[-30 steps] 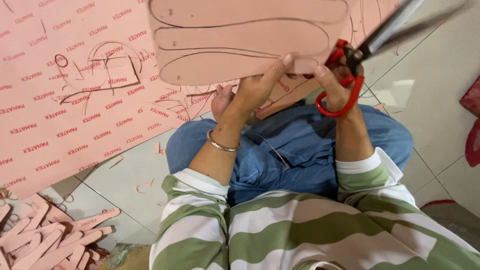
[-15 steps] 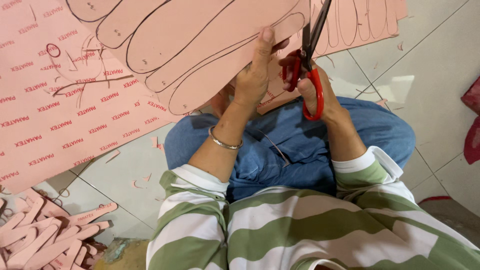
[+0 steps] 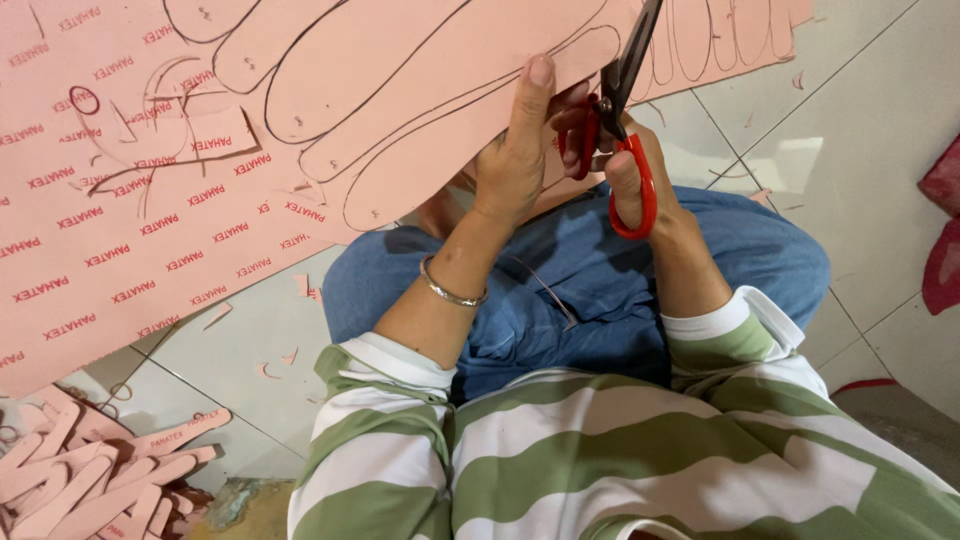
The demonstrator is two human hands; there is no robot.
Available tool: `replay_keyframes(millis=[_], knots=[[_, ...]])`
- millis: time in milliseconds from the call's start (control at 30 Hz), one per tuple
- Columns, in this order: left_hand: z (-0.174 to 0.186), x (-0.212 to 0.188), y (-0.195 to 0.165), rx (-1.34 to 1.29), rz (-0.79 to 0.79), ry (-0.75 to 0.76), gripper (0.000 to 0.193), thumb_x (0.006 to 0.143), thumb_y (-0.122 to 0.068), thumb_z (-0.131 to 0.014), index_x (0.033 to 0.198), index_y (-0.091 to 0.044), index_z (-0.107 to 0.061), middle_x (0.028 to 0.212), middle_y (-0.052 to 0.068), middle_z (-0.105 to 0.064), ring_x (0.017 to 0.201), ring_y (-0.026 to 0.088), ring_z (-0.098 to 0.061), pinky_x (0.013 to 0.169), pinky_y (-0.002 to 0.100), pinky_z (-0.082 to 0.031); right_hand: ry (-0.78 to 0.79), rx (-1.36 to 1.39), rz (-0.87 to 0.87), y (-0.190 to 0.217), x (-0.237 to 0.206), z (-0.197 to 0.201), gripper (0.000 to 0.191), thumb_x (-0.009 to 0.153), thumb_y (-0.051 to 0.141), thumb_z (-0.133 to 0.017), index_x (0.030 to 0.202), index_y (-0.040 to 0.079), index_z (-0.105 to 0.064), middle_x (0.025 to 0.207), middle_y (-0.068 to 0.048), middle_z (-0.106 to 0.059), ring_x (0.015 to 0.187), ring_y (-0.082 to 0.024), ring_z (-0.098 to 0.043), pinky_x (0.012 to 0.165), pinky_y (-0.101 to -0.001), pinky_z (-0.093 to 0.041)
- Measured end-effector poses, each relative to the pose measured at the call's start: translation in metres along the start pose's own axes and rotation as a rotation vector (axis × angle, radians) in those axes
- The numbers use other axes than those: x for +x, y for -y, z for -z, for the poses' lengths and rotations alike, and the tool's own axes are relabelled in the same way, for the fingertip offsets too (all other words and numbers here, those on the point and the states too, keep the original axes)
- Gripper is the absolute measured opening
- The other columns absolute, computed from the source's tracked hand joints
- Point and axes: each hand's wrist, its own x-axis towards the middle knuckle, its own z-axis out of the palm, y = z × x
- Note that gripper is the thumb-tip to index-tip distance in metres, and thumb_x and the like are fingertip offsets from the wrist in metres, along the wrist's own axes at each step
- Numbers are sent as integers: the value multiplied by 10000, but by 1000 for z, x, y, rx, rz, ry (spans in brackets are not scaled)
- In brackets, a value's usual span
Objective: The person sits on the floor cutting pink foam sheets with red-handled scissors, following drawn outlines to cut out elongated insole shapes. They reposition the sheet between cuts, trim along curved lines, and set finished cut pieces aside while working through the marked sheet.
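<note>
Scissors (image 3: 622, 120) in right hand (image 3: 640, 170)

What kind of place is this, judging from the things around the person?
Probably a small home workshop where shoe insoles are cut by hand. The hands work on a large pink sheet marked with sole outlines, using red-handled scissors, and a pile of cut pink strips lies on the tiled floor.

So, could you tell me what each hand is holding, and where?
The left hand grips the pink sheet at its lower edge; the right hand holds the scissors by their red handles.
</note>
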Motion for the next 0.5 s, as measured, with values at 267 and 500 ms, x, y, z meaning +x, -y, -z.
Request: replay_keyframes(millis=[267, 500], knots=[[-8, -3, -5, -78, 39, -10, 494, 1075, -429, -607, 1215, 36, -692, 1072, 105, -734, 947, 158, -716, 830, 283, -590, -45, 77, -52, 2, -1, -1, 1182, 732, 1011, -461, 1273, -31, -597, 933, -47, -581, 815, -126, -585, 739, -264, -509], [-14, -9, -10, -131, 106, 64, 535, 1086, -458, -553, 1216, 41, -695, 996, 127, -723, 752, 136, -614, 652, 256, -501, -100, 98, -41, -1, -3, -2, 1146, 729, 1015, -449, 1198, -20, -594, 898, -37, -605, 765, -116, -616, 690, -240, -532]])
